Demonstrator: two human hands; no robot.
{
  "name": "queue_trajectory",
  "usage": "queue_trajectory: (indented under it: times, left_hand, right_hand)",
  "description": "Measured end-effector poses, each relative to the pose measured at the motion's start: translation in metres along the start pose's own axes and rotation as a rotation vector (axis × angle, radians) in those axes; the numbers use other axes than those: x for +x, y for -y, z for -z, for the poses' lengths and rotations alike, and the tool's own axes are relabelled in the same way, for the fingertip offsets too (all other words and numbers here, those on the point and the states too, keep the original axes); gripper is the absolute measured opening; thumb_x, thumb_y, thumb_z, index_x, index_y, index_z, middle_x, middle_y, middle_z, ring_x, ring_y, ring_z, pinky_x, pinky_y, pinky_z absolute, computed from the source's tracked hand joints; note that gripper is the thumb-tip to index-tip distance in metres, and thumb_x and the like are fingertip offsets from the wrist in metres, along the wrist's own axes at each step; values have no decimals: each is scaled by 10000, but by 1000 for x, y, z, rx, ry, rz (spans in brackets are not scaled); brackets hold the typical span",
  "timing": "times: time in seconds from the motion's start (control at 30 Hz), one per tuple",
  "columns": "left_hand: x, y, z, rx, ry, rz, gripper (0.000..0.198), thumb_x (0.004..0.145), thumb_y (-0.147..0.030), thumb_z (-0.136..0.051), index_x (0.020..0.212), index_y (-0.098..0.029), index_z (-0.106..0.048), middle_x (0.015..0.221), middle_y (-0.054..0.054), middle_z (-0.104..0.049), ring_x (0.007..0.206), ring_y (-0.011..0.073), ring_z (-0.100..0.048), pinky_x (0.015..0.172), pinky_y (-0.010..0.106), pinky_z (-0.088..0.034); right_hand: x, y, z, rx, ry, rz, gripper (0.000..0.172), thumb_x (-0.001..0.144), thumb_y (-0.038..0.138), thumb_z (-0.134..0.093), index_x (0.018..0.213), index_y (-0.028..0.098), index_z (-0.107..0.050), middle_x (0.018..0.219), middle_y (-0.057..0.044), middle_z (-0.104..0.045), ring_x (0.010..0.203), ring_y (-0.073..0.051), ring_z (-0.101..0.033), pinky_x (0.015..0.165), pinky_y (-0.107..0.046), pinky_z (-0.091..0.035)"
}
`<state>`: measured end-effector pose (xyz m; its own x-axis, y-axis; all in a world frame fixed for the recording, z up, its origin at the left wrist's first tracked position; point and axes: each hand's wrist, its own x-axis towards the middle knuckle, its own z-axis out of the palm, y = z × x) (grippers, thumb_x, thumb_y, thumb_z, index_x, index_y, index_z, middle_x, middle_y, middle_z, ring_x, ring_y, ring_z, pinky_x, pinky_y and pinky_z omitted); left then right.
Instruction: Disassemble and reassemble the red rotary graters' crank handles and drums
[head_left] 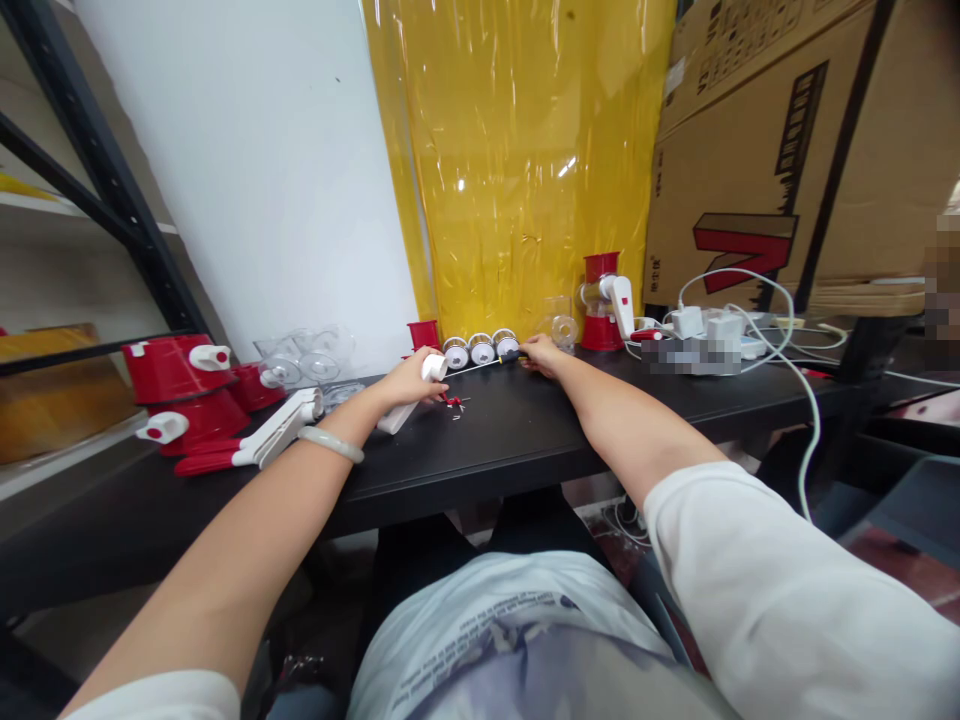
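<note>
Yellow curtain (525, 170) beside large cardboard box (720, 170)

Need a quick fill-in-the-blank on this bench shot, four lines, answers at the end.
1. The tool in the right hand is a ____.
2. The left hand holds a plastic part whose colour is ____.
3. There are ____ round drums lined up at the back of the table.
4. The colour of the plastic curtain hanging behind the drums is ____.

Missing words: screwdriver; white; three; yellow.
</note>
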<state>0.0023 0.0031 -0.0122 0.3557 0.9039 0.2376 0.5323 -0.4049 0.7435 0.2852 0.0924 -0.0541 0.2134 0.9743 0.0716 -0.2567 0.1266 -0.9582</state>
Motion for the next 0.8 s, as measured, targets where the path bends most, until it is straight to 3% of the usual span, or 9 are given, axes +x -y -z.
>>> queue_trajectory:
  times: [0.27, 0.4, 0.53, 0.7, 0.8]
  left_hand:
    - [-4, -8, -1, 3, -17, 31, 627, 675, -255, -880, 1163, -217, -488, 749, -11, -670, 626, 219, -696, 552, 328, -564]
    - [-4, -9, -2, 7, -19, 49, 642, 701, -424, -865, 1182, -230, -486, 709, -17, -663, 604, 221, -690, 563, 332, -561]
    - [-2, -10, -2, -9, -56, 89, 544, 834, -635, -665, 1162, -238, -493, 645, -17, -617, 526, 210, -633, 539, 344, -537]
    - [0, -9, -3, -43, -98, 23, 526, 928, -720, -397, 1125, -242, -495, 663, -4, -572, 498, 197, -578, 509, 337, -498]
    - [1, -10, -5, -33, -146, -131, 477, 976, -649, -345, 1184, -235, -456, 730, 1, -583, 532, 183, -574, 534, 318, -501]
  right_hand:
    - [-12, 4, 0, -452, 42, 172, 273, 625, -27, -818, 637, 160, -620, 587, 69, -531, 576, -62, -439, 578, -149, -337]
    - [-14, 3, -1, -580, 80, 202, 315, 563, -72, -823, 595, 165, -618, 585, 66, -543, 611, -78, -466, 644, -168, -360]
    - [-15, 7, -5, -643, 81, 235, 346, 545, -86, -822, 554, 174, -594, 546, 69, -496, 621, -93, -468, 675, -181, -375]
    - [-32, 21, -33, -621, 103, 355, 261, 664, 38, -822, 589, 187, -621, 594, 54, -527, 647, -87, -477, 661, -162, -383]
    - [-58, 25, -62, -442, 343, 418, 227, 868, 194, -687, 646, 177, -644, 633, 21, -603, 619, -84, -525, 605, -161, -410]
